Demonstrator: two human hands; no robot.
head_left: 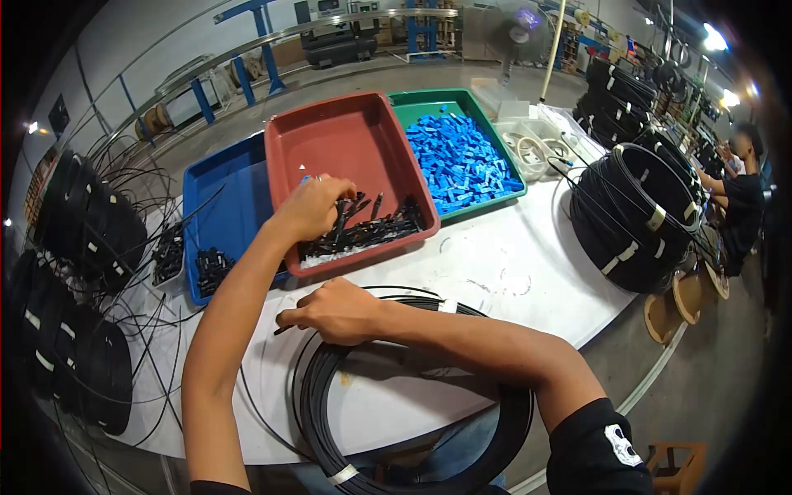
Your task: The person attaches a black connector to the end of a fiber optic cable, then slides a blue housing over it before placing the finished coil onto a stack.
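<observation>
My left hand point(313, 209) reaches into the red tray point(346, 136), its fingers curled down beside a pile of small black connector pieces point(384, 224). Whatever those fingers hold, if anything, is hidden. A small blue bit shows just behind the knuckles. My right hand point(340, 312) is closed around a black cable, whose dark tip pokes out to the left of the fingers. Under my right forearm lies a large coil of black cable point(313, 396), bound with white ties, partly over the table's front edge.
A green tray point(481, 206) of blue clips point(462, 161) stands right of the red one. A blue tray point(239, 186) with black parts sits left. Stacked cable coils point(631, 219) flank the white table point(528, 264) on both sides. A person point(738, 206) is at far right.
</observation>
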